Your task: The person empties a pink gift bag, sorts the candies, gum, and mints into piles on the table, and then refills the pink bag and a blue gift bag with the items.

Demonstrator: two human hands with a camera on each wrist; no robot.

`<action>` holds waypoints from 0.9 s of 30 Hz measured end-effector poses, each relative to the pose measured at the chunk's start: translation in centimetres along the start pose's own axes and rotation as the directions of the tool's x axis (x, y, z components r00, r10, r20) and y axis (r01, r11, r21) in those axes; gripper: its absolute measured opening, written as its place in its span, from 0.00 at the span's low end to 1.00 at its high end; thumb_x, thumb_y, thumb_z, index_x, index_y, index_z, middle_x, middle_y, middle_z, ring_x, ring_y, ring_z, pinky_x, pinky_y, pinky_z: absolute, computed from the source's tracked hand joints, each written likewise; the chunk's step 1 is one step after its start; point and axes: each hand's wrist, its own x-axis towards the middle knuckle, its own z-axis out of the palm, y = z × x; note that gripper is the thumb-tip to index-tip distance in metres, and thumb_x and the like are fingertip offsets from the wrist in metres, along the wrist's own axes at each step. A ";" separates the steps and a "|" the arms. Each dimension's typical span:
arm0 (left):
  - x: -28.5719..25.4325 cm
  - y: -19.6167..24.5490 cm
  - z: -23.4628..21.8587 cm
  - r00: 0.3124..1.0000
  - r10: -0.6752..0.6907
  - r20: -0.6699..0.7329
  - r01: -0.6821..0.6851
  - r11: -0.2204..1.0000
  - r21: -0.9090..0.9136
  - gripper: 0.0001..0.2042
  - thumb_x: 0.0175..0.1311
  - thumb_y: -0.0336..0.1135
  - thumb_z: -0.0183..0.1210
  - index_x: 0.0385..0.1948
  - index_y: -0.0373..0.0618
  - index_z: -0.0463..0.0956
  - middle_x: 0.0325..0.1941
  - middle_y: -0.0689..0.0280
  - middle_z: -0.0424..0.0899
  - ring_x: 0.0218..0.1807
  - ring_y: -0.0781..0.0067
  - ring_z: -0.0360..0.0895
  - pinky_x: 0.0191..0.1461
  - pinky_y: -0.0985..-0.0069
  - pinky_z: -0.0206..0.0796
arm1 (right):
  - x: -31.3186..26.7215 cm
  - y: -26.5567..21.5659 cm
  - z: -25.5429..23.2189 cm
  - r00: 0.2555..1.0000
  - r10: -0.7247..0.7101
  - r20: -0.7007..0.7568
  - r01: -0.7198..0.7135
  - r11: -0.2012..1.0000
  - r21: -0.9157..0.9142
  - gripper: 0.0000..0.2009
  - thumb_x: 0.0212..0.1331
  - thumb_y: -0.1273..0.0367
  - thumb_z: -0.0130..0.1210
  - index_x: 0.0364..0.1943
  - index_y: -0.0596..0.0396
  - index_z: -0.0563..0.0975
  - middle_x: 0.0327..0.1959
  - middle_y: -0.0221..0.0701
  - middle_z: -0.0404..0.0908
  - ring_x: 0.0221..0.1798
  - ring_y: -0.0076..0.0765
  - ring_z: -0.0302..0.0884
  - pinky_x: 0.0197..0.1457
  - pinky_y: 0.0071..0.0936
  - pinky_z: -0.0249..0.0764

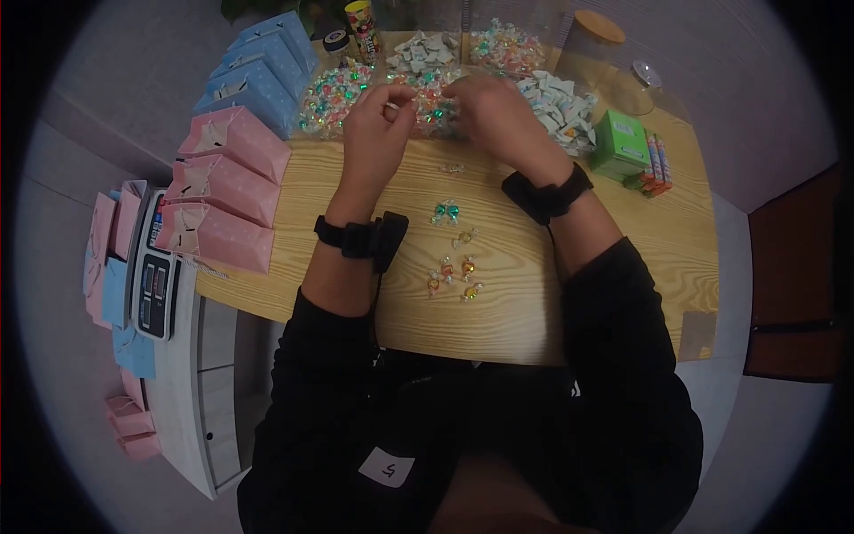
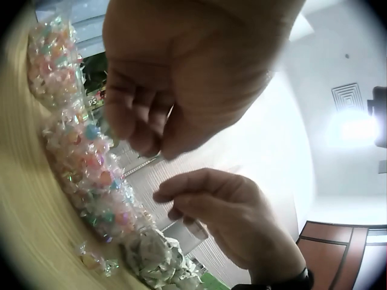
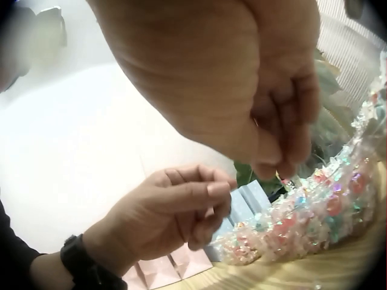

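Both hands hover over a row of wrapped candies at the back of the table. The left hand (image 1: 375, 133), its fingers loosely curled and thumb near the index finger, overlaps the left and middle candy heaps (image 1: 334, 98) in the head view. No item shows in it. The right hand (image 1: 498, 111) is close beside it, fingers bent and thumb near the fingertips, over the mixed candies (image 3: 302, 211); nothing shows between its fingers either. Several loose twist-wrapped candies lie on the wood in front, among them a green one (image 1: 447, 212) and a yellow one (image 1: 471, 292).
Pink gift bags (image 1: 222, 191) and blue gift bags (image 1: 253, 84) line the left side, near a scale (image 1: 153, 294). White-wrapped sweets (image 1: 560, 107), a green box (image 1: 620, 144) and a wooden-lidded jar (image 1: 592, 44) stand right. A tube can (image 1: 362, 31) stands behind the heaps.
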 end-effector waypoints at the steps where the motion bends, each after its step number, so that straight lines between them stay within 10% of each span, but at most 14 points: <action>1: -0.3 0.5 -0.4 0.992 -0.043 0.115 0.040 0.999 0.032 0.07 0.64 0.25 0.60 0.41 0.37 0.78 0.31 0.69 0.80 0.29 0.85 0.75 0.32 0.85 0.69 | 0.1 -0.8 -1.0 1.000 0.001 0.002 -0.001 1.000 0.004 0.09 0.55 0.74 0.54 0.39 0.56 0.81 0.37 0.43 0.82 0.44 0.51 0.78 0.49 0.43 0.73; 3: -0.9 1.8 -1.6 0.970 -0.090 0.226 0.076 0.995 0.070 0.04 0.63 0.26 0.61 0.37 0.38 0.79 0.27 0.72 0.80 0.27 0.86 0.74 0.30 0.85 0.67 | -0.2 -2.4 -2.7 0.939 0.104 0.327 -0.137 0.988 0.078 0.10 0.53 0.73 0.56 0.39 0.57 0.81 0.38 0.43 0.82 0.45 0.51 0.78 0.47 0.41 0.74; 5: -1.4 2.8 -2.8 0.750 -0.282 0.599 0.143 0.952 0.269 0.07 0.57 0.28 0.66 0.34 0.39 0.79 0.22 0.70 0.79 0.26 0.83 0.75 0.29 0.82 0.65 | -1.5 -2.9 -1.8 0.914 0.067 0.400 -0.102 0.992 0.068 0.10 0.53 0.72 0.57 0.39 0.56 0.81 0.38 0.42 0.82 0.44 0.50 0.79 0.46 0.41 0.74; 8: -2.3 2.6 -2.5 0.562 -0.267 0.783 -0.015 0.943 0.332 0.13 0.50 0.32 0.70 0.34 0.38 0.78 0.24 0.66 0.80 0.28 0.77 0.77 0.30 0.77 0.67 | -3.1 -2.9 1.0 0.866 0.039 0.499 -0.053 0.998 0.014 0.10 0.52 0.70 0.58 0.39 0.54 0.82 0.35 0.40 0.82 0.42 0.49 0.80 0.43 0.40 0.75; 14: -3.3 2.2 -0.8 0.534 -0.281 0.798 -0.212 0.868 0.448 0.17 0.45 0.36 0.71 0.34 0.39 0.78 0.29 0.59 0.82 0.34 0.61 0.80 0.36 0.70 0.70 | -2.1 -3.0 -1.0 0.796 0.038 0.604 -0.037 0.999 -0.014 0.08 0.53 0.71 0.57 0.38 0.54 0.81 0.39 0.39 0.80 0.41 0.50 0.79 0.43 0.40 0.75; 16: -3.4 2.3 -0.5 0.546 -0.270 0.793 -0.205 0.875 0.438 0.16 0.45 0.36 0.70 0.34 0.39 0.77 0.29 0.57 0.82 0.33 0.59 0.80 0.36 0.69 0.70 | -1.4 -2.5 -1.3 0.994 0.027 0.106 -0.041 0.990 0.132 0.07 0.55 0.72 0.57 0.37 0.55 0.80 0.37 0.39 0.80 0.41 0.51 0.79 0.43 0.40 0.75; 20: -3.6 1.5 -0.4 0.576 -0.236 0.783 -0.207 0.884 0.419 0.14 0.47 0.34 0.67 0.34 0.38 0.77 0.26 0.59 0.81 0.30 0.63 0.80 0.33 0.69 0.70 | -0.6 -2.7 -3.0 0.988 0.102 -0.117 -0.074 0.971 0.229 0.06 0.55 0.73 0.57 0.37 0.56 0.80 0.34 0.39 0.81 0.41 0.50 0.79 0.43 0.40 0.75; 24: -1.9 2.7 -2.3 0.506 -0.389 0.770 -0.034 0.883 0.468 0.11 0.52 0.31 0.64 0.35 0.37 0.77 0.22 0.65 0.79 0.27 0.73 0.78 0.29 0.74 0.68 | -2.3 -3.8 -4.4 0.911 0.044 0.409 -0.080 0.994 0.072 0.07 0.54 0.74 0.58 0.37 0.55 0.81 0.33 0.38 0.82 0.41 0.48 0.80 0.44 0.38 0.75; 26: -0.9 1.8 -3.7 0.543 -0.399 0.739 0.418 0.892 0.174 0.08 0.57 0.28 0.62 0.36 0.36 0.77 0.21 0.70 0.77 0.27 0.82 0.76 0.28 0.82 0.66 | -3.5 -3.8 -3.6 0.813 -0.107 0.572 -0.051 0.966 0.253 0.06 0.51 0.75 0.57 0.34 0.54 0.81 0.36 0.40 0.82 0.40 0.48 0.80 0.41 0.40 0.75; 27: -0.5 2.3 -3.9 0.652 -0.353 0.671 0.396 0.913 0.096 0.08 0.61 0.26 0.61 0.40 0.35 0.76 0.25 0.70 0.78 0.29 0.83 0.77 0.31 0.85 0.68 | -4.0 -3.8 -3.1 0.815 -0.104 0.571 -0.053 0.966 0.252 0.06 0.51 0.75 0.57 0.34 0.54 0.81 0.36 0.40 0.82 0.40 0.48 0.80 0.41 0.40 0.75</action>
